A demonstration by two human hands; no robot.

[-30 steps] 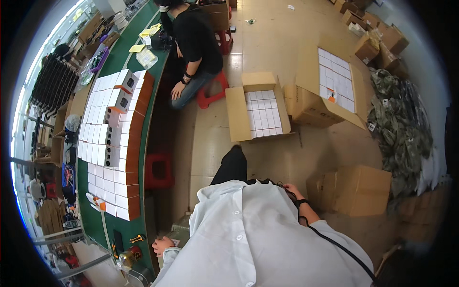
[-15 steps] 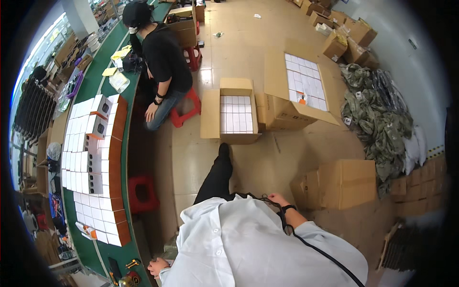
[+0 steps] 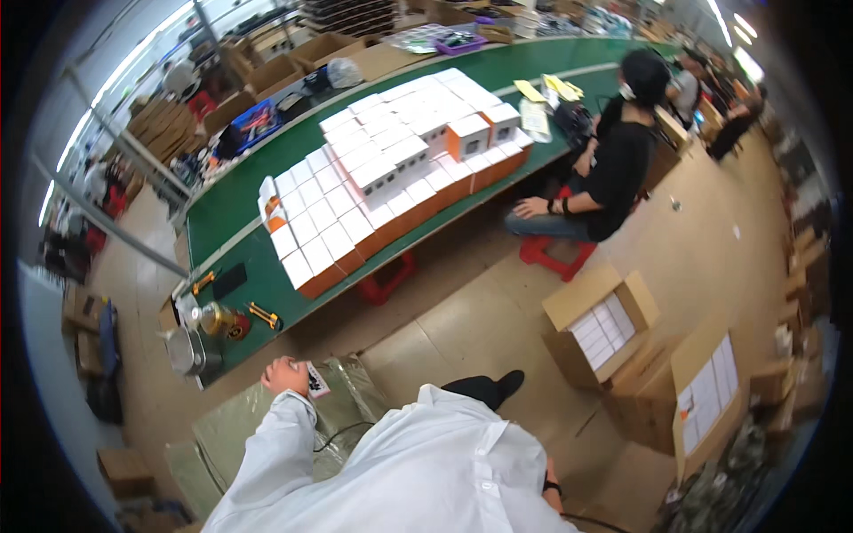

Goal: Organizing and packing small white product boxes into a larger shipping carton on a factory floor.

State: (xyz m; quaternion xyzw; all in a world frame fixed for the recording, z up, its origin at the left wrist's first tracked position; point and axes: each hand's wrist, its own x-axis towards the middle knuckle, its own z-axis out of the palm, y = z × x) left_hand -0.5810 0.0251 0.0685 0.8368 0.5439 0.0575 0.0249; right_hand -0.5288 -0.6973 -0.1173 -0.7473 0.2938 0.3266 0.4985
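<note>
My left hand (image 3: 284, 377) is over an olive, plastic-wrapped bundle (image 3: 249, 416) beside the table, its fingers curled. Against those fingers lies a small white-and-pink card with dark print (image 3: 317, 382); whether the hand grips it is unclear. Only a sliver of my right hand (image 3: 550, 471), above a black wristband, shows at the side of my shirt, with its fingers hidden. Part of a black cable (image 3: 586, 521) runs below that wrist. On the green table (image 3: 233, 233) stand rows of white-and-orange small boxes (image 3: 391, 169), with some stacked in a second layer.
Yellow-handled cutters (image 3: 264, 316), a tape roll (image 3: 218, 322) and a metal container (image 3: 188, 354) occupy the table's near end. A person in black (image 3: 613, 160) sits on a red stool (image 3: 560, 258). Open cartons (image 3: 569, 351) of white boxes stand on the floor to the right.
My view has swung left toward the table. The left hand shows more fully over the bundle. The right hand, earlier closed around the black cable, is now mostly hidden.
</note>
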